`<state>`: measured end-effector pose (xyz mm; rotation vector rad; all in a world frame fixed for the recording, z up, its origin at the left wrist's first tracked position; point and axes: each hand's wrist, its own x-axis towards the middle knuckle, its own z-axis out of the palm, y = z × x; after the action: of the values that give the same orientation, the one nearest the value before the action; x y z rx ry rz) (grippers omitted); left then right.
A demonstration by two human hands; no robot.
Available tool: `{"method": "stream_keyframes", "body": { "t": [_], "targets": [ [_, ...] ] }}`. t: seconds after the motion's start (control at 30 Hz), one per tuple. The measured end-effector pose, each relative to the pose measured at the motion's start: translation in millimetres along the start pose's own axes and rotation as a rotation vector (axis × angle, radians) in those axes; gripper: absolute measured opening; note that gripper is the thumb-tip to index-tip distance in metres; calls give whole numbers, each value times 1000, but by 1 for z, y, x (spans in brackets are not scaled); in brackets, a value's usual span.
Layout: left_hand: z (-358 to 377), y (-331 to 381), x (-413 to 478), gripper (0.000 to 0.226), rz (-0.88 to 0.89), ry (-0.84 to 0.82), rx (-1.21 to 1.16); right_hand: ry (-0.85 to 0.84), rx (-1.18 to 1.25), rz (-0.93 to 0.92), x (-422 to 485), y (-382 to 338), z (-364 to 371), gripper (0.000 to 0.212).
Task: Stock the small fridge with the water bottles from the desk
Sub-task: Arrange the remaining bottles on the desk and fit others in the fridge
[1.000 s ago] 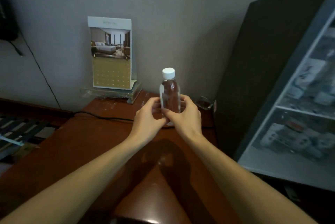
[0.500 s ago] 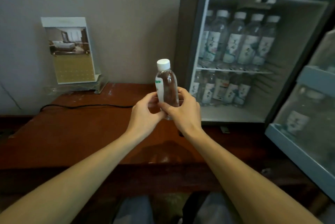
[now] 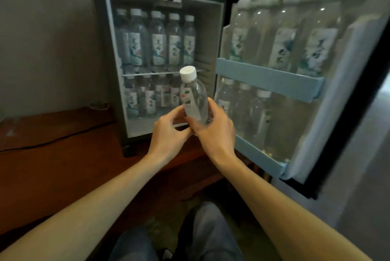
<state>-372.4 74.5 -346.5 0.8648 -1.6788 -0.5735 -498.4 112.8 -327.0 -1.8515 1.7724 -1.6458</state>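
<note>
The bottle (image 3: 194, 100) looks like a small clear plastic one with a white cap (image 3: 187, 73). It seems to be full, so I'd judge it light enough for one hand but with some weight low down. The thin walls would likely give under a hard squeeze, and the smooth sides could slip. It isn't fragile. The straight body around the label seems the best place to take it, not the neck. Right now it is up in the air off the table (image 3: 52, 155), just in front of the open fridge (image 3: 211, 28), level with the lower shelf. It stands nearly upright with the cap leaning slightly left. The left grip (image 3: 168, 134) pinches the bottle's lower left side with curled fingers. The right grip (image 3: 217, 132) is wrapped round the lower right side and base, so both are clamped on it. Most of the bottle, with the cap, rises clear above them. The door (image 3: 270, 79) swings out to the right, and its lower rack seems to have room at the near end.
</note>
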Motion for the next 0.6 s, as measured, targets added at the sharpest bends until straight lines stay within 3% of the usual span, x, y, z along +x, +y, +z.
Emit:
{"method": "stream_keyframes", "body": {
  "t": [0.27, 0.6],
  "targets": [
    [70, 30, -5, 46, 85, -161, -91, 194, -138, 108, -19, 31, -71, 70],
    [111, 51, -10, 51, 120, -283, -196, 294, -218, 169, -33, 52, -111, 62]
  ]
}}
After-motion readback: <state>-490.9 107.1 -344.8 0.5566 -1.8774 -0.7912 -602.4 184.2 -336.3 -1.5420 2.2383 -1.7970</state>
